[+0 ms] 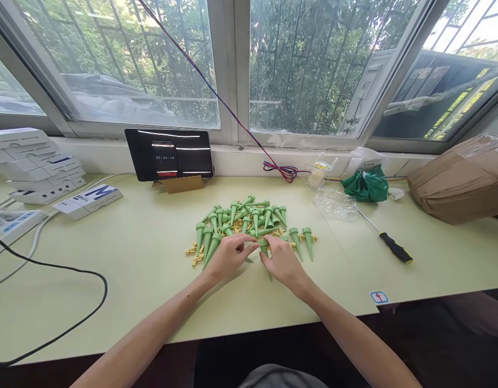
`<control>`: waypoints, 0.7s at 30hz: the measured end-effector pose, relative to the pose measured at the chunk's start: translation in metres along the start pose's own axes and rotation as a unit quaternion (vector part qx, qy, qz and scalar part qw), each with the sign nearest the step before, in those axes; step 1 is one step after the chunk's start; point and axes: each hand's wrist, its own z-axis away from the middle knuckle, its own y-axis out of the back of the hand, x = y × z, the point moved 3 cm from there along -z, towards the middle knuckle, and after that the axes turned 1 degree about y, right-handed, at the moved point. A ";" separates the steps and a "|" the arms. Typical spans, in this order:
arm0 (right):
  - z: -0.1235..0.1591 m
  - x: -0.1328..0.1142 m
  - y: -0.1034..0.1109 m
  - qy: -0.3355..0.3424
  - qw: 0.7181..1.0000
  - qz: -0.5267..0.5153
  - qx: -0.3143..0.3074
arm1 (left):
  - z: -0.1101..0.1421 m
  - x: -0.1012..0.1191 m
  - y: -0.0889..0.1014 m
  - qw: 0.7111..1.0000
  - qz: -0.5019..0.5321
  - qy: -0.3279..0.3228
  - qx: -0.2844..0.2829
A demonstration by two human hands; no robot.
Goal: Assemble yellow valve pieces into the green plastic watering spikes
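Observation:
My right hand (284, 265) pinches a green plastic watering spike (264, 245) by its capped end, with the pointed end hanging down. Close beside it, the bent fingers of my left hand (231, 255) and its thumb come together at the spike's cap. Whatever lies between those left fingertips is too small or hidden to make out. Just beyond both hands is a heap of similar green spikes (255, 216), mixed with small yellow plastic fittings (197, 258). Two more spikes (308, 243) with yellow pieces lie to the right of my right hand.
A screwdriver (396, 248) and a green bag (366, 186) lie at right, near a brown package (458, 180). A tablet (196, 153) leans on a cardboard stand at the back. White boxes (34, 167) and a black cable (83, 272) are at left.

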 end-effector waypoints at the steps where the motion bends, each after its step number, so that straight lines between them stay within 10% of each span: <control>1: -0.002 0.003 0.000 -0.008 1.000 0.016 -0.006 | -0.001 0.001 0.000 1.000 0.002 -0.004 0.002; 21: 0.000 0.002 -0.006 -0.039 0.986 0.163 -0.011 | -0.003 0.005 0.004 1.000 0.002 -0.023 0.013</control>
